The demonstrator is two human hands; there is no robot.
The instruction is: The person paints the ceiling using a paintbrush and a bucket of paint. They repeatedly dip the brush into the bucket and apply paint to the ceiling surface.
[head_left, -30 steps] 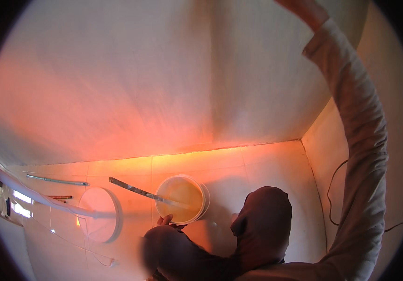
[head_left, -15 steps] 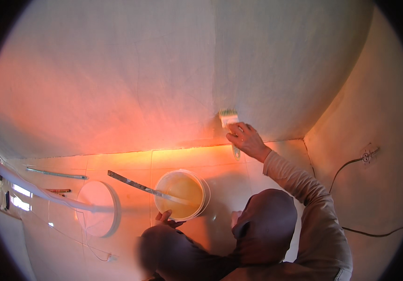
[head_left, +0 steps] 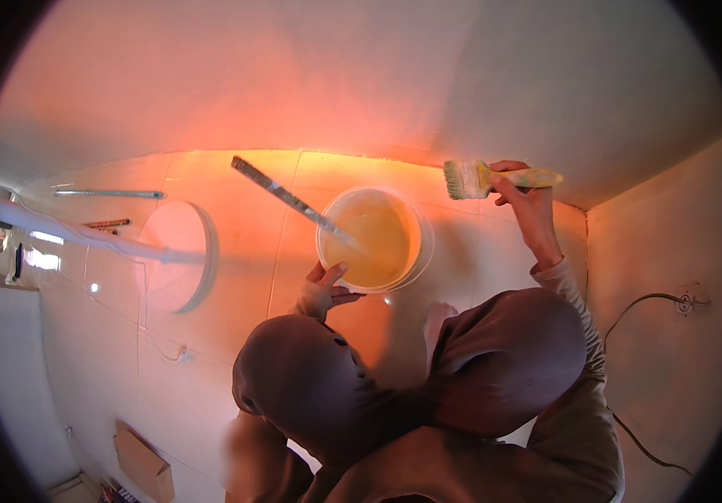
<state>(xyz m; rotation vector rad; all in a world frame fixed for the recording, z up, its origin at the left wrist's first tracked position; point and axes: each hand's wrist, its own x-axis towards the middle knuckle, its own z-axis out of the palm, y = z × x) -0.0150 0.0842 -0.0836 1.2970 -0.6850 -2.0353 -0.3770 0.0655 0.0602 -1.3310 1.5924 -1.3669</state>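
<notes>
Head: R fingers (head_left: pixel 507 165) grip brush (head_left: pixel 470 179), L fingers (head_left: pixel 334 274) @ bucket (head_left: pixel 414 239).

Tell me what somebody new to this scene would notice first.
Probably the orange glow along the foot of the wall, beyond the bucket. Next, the pale bucket near the middle, with yellowish liquid, a slanting stick and the left hand at its near left edge. Then the wide brush in the right hand, right of the bucket, bristles pointing left.
</notes>
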